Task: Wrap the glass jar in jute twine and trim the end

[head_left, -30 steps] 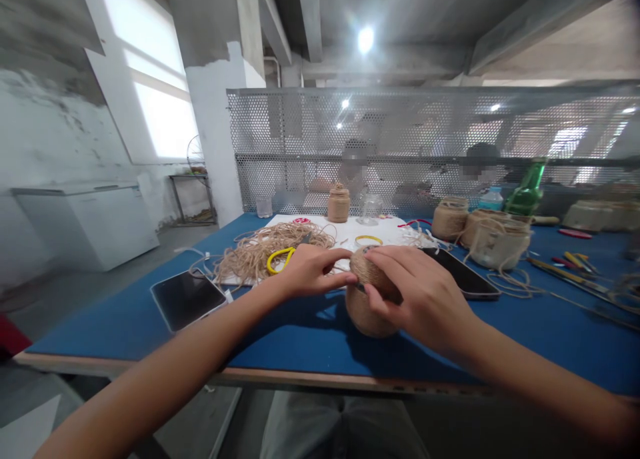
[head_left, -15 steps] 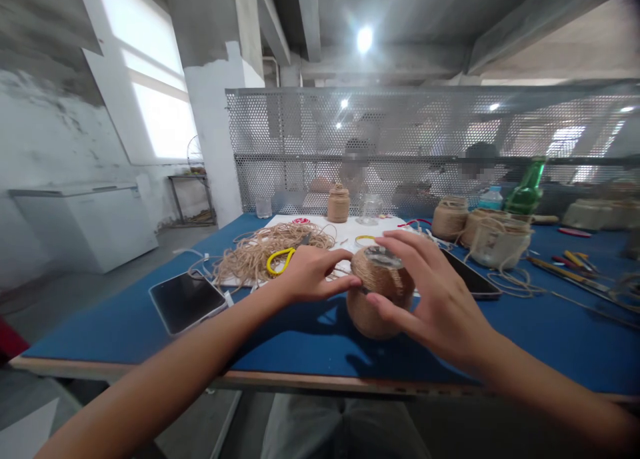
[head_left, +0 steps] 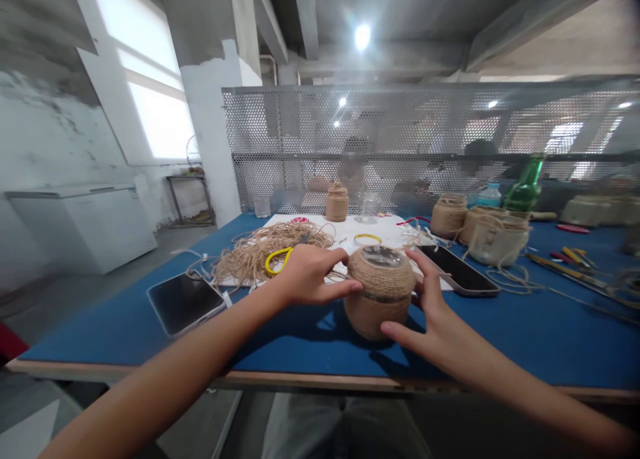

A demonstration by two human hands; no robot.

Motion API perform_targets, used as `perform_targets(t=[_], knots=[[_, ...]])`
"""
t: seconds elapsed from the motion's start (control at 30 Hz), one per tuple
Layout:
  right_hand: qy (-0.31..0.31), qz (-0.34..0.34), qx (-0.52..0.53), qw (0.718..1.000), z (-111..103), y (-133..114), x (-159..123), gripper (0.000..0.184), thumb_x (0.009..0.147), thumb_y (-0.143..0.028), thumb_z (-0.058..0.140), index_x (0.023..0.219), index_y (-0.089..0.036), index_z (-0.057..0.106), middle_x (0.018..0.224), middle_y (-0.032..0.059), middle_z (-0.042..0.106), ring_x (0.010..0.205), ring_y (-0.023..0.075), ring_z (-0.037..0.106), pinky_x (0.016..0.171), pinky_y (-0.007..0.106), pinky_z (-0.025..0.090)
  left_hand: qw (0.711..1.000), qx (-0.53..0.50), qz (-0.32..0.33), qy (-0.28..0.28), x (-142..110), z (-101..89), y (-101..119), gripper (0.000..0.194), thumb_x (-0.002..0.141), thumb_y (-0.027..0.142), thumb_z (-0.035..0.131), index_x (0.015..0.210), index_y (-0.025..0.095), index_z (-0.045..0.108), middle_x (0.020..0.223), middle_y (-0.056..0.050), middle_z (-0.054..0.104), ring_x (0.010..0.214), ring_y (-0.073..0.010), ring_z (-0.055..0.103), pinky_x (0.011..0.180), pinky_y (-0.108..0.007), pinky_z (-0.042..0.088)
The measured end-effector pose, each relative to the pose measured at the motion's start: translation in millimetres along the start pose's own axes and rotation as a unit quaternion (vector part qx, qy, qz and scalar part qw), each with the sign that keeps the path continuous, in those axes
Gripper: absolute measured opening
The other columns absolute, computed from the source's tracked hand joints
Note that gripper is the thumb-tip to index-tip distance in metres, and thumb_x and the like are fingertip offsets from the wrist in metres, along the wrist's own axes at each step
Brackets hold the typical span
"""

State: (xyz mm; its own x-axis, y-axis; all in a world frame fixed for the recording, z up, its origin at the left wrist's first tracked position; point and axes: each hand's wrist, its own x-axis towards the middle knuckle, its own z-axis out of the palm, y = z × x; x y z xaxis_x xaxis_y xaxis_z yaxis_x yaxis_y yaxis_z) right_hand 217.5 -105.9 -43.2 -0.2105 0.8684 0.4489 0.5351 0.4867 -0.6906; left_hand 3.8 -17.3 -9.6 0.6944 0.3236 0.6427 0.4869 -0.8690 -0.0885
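Observation:
A jar wrapped in jute twine (head_left: 379,306) stands in front of me on the blue table. Clear glass shows at its top, and a narrow glass band shows between the twine windings. My left hand (head_left: 313,276) holds its left side, thumb against the band and fingers curled behind. Around the right side of the jar is my right hand (head_left: 433,309), thumb low at the front and index finger by the upper rim; its other fingers are partly hidden. Left of the jar lies a tangled heap of twine (head_left: 250,256), with yellow-handled scissors (head_left: 277,262) on it.
Phones lie to the left (head_left: 186,300) and right (head_left: 463,270). A yellow ring (head_left: 367,238) rests on the white sheet (head_left: 345,231). More wrapped jars (head_left: 449,216), a green bottle (head_left: 524,186) and tools (head_left: 567,272) stand or lie at right. A perforated metal screen (head_left: 300,129) borders the back.
My right hand has shifted from over the jar's top and front to its right side, its thumb now lower. The glass band has come into view. My left hand has stayed nearly in place.

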Motion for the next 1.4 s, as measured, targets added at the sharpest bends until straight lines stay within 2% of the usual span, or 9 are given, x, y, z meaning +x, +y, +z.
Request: perform_targets(t=[0.1, 0.23, 0.4, 0.7, 0.8, 0.97, 1.1, 1.23, 1.4], knots=[[0.006, 0.016, 0.021, 1.0, 4.4, -4.9, 2.9, 0.097, 0.07, -0.03, 0.065, 0.136, -0.029, -0.005, 0.144, 0.0145, 0.021, 0.125, 0.0273, 0.036, 0.101, 0.047, 0.033, 0.999, 0.018, 0.012, 0.027, -0.2, -1.2, 1.7, 0.045, 0.077, 0.06, 0.045, 0.072, 0.017, 0.055, 0.049, 0.003, 0.051, 0.047, -0.0105, 0.048, 0.049, -0.022, 0.026], [0.011, 0.01, 0.021, 1.0, 9.7, -6.4, 7.0, 0.108, 0.063, -0.031, 0.071, 0.137, -0.028, -0.008, 0.147, 0.0143, 0.008, 0.132, 0.0295, 0.022, 0.104, 0.047, 0.027, 0.999, 0.01, 0.018, 0.037, 0.1, -3.5, 2.4, 0.046, 0.074, 0.062, 0.048, 0.065, 0.017, 0.052, 0.048, 0.003, 0.049, 0.048, -0.0101, 0.047, 0.05, -0.022, 0.026], [0.001, 0.002, 0.056, 0.998, 7.6, 0.8, 11.9, 0.107, 0.064, -0.028, 0.07, 0.138, -0.029, -0.008, 0.146, 0.0132, 0.015, 0.133, 0.0295, 0.019, 0.106, 0.049, 0.019, 0.999, -0.033, 0.015, -0.005, 2.1, -7.2, -2.3, 0.044, 0.074, 0.059, 0.05, 0.063, 0.016, 0.051, 0.047, 0.005, 0.044, 0.047, -0.0082, 0.043, 0.049, -0.021, 0.025], [-0.13, -0.047, 0.093, 0.986, -21.4, 27.7, 28.4, 0.109, 0.065, -0.032, 0.072, 0.139, -0.029, -0.008, 0.149, 0.0093, 0.009, 0.134, 0.026, 0.017, 0.108, 0.044, 0.017, 0.996, -0.062, -0.021, -0.061, 2.6, -7.8, -12.6, 0.041, 0.077, 0.056, 0.05, 0.089, 0.018, 0.059, 0.051, 0.006, 0.046, 0.048, -0.0072, 0.043, 0.05, -0.018, 0.027], [-0.141, -0.042, 0.111, 0.983, -23.9, 30.1, 29.6, 0.108, 0.064, -0.033, 0.072, 0.139, -0.029, -0.005, 0.149, 0.0089, 0.01, 0.134, 0.0263, 0.016, 0.107, 0.045, 0.019, 0.994, -0.073, -0.027, -0.078, 2.6, -6.5, -12.4, 0.041, 0.078, 0.055, 0.049, 0.094, 0.018, 0.059, 0.051, 0.006, 0.047, 0.048, -0.0071, 0.043, 0.05, -0.018, 0.027], [-0.121, -0.025, 0.112, 0.986, -20.4, 24.9, 21.4, 0.114, 0.063, -0.034, 0.073, 0.138, -0.031, -0.012, 0.148, 0.0105, 0.015, 0.133, 0.0266, 0.018, 0.107, 0.05, 0.015, 0.993, -0.076, -0.032, -0.081, 2.9, -5.7, -12.0, 0.041, 0.078, 0.054, 0.049, 0.096, 0.018, 0.058, 0.052, 0.006, 0.047, 0.049, -0.0071, 0.044, 0.051, -0.017, 0.028], [-0.048, -0.006, 0.102, 0.994, -6.4, 14.9, 13.3, 0.117, 0.059, -0.036, 0.075, 0.137, -0.03, -0.012, 0.146, 0.0123, 0.019, 0.132, 0.0272, 0.021, 0.107, 0.049, 0.016, 0.994, -0.074, -0.031, -0.08, 3.0, -5.3, -12.4, 0.04, 0.079, 0.053, 0.048, 0.096, 0.018, 0.058, 0.052, 0.006, 0.048, 0.048, -0.007, 0.043, 0.051, -0.018, 0.027], [0.015, 0.015, 0.065, 0.998, 7.8, 8.0, 10.6, 0.112, 0.059, -0.035, 0.074, 0.136, -0.028, -0.007, 0.143, 0.0141, 0.023, 0.133, 0.0286, 0.021, 0.107, 0.048, 0.019, 0.994, -0.073, -0.031, -0.08, 2.6, -4.7, -12.4, 0.041, 0.079, 0.054, 0.048, 0.096, 0.018, 0.058, 0.052, 0.006, 0.048, 0.049, -0.0072, 0.044, 0.051, -0.018, 0.027], [0.02, 0.002, 0.085, 0.996, 8.1, 10.2, 11.6, 0.102, 0.063, -0.03, 0.072, 0.134, -0.029, 0.0, 0.139, 0.0134, 0.03, 0.131, 0.028, 0.026, 0.107, 0.047, 0.02, 0.995, -0.061, -0.038, -0.072, 1.8, -2.5, -14.4, 0.044, 0.078, 0.057, 0.047, 0.097, 0.018, 0.058, 0.052, 0.006, 0.048, 0.049, -0.0075, 0.044, 0.052, -0.018, 0.027]])
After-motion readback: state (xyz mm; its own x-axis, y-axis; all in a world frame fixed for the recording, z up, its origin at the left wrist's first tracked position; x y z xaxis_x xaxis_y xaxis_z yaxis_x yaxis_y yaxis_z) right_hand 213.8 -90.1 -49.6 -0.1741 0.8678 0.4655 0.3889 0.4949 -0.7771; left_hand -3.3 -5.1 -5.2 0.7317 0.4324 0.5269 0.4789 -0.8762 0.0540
